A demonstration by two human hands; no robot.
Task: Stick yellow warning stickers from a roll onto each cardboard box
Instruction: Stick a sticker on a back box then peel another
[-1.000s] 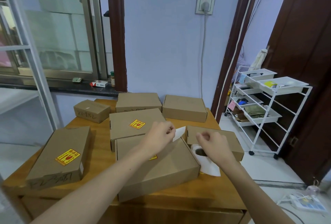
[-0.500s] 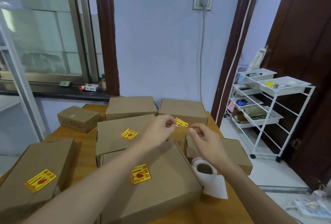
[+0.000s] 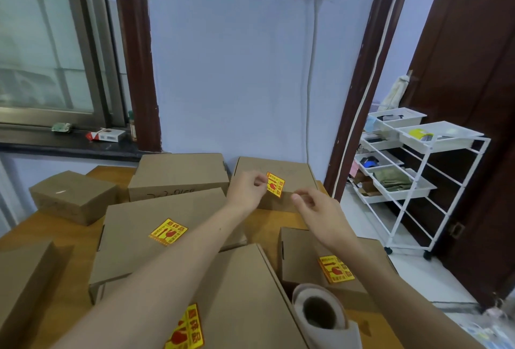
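**Sticker held over far right box, not yet pressed down**

Both arms are stretched forward over the table point(image 3: 267, 226), bare forearms crossing the near boxes. The left hand point(image 3: 245, 191) is raised over the far right box point(image 3: 295, 170), thumb and forefinger pinched on the left edge of a yellow sticker point(image 3: 275, 184). The sticker is tilted, its face toward the camera; whether it touches the box top cannot be told. The right hand point(image 3: 320, 215) is held just right of and below the sticker, fingers loosely curled and parted, nothing gripped.

The sticker roll point(image 3: 320, 314) is seen on the table at the near right, between the nearest box point(image 3: 245, 293) and the near right box point(image 3: 301, 254). Yellow stickers with red print are already seen on the nearest box, the near right box and the middle box point(image 3: 133, 226). The print looks like Chinese characters with a red glass symbol; it is too blurred to read. Dark handwriting on the front of the far middle box point(image 3: 178, 173) is illegible.
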